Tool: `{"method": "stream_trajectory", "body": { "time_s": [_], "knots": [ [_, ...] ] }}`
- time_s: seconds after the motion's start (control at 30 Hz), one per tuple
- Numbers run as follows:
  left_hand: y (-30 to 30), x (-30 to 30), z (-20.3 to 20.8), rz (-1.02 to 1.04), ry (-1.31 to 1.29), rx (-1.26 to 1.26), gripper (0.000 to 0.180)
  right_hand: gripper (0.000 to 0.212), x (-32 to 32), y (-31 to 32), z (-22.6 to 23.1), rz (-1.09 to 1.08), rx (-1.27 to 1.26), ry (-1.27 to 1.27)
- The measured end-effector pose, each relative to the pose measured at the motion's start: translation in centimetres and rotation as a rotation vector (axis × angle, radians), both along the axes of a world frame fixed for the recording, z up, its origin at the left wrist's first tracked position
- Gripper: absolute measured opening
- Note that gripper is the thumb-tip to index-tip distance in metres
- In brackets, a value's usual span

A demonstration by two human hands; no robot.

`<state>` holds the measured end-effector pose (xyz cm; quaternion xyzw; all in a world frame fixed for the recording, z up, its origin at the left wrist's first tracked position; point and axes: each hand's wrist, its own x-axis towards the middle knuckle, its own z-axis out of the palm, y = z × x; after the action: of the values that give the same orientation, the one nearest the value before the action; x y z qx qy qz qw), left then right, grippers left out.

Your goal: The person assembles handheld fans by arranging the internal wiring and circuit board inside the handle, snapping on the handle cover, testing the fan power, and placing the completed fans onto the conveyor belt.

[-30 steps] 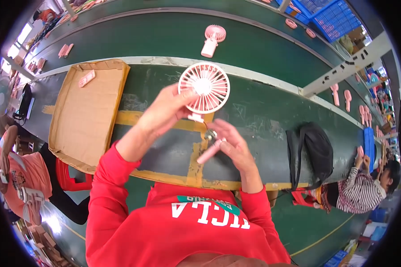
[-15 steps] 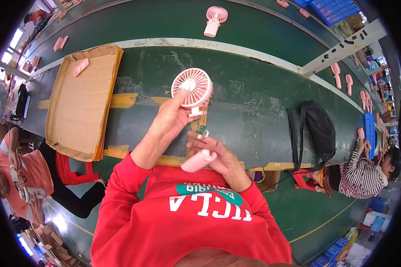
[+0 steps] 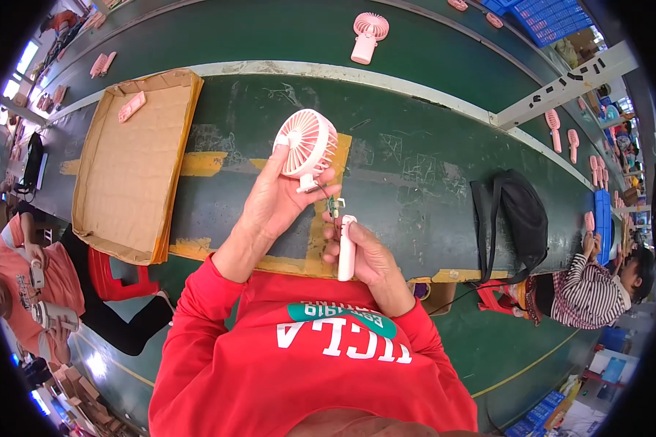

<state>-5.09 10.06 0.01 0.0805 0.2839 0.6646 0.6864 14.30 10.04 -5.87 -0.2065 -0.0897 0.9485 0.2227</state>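
Note:
My left hand [image 3: 273, 193] is closed round the lower rim of a round pink fan head [image 3: 307, 144], its grille tilted to face left. A short white neck sticks out below the head. From it a thin wire runs down to a small green circuit board [image 3: 334, 205]. In my right hand [image 3: 368, 255] is a pale pink handle shell [image 3: 346, 249], held upright between thumb and fingers. The board sits just above the shell's upper end; whether it touches the shell I cannot tell.
A shallow cardboard tray [image 3: 127, 189] on the left of the bench holds one pink part [image 3: 132, 107]. A black bag [image 3: 517, 222] lies to the right. Beyond the bench edge, a pink fan [image 3: 369, 36] lies on a green belt. People sit at both sides.
My right hand has turned the handle shell from slanting to upright. The fan head has tilted leftward in my left hand. The fan on the belt has shifted right.

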Motion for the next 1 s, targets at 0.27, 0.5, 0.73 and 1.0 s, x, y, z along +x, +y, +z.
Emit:
{"method": "stream_trajectory", "body": {
  "time_s": [0.27,0.5,0.73,1.0],
  "knots": [
    [-0.3,0.1,-0.5,-0.107,-0.148,0.064,0.047,0.049,0.1,0.5,-0.2,0.025,0.098,-0.183],
    [-0.7,0.9,-0.9,-0.168,-0.065,0.065,0.050,0.038,-0.4,0.7,0.4,0.091,0.071,-0.305],
    [-2.8,2.5,-0.7,-0.209,0.223,-0.002,0.046,0.029,-0.5,1.2,0.5,0.085,0.265,-0.413],
    [-1.8,3.6,-1.4,0.086,0.505,-0.070,0.043,0.030,-1.2,0.3,1.4,0.022,0.449,-0.444]
  ]
}}
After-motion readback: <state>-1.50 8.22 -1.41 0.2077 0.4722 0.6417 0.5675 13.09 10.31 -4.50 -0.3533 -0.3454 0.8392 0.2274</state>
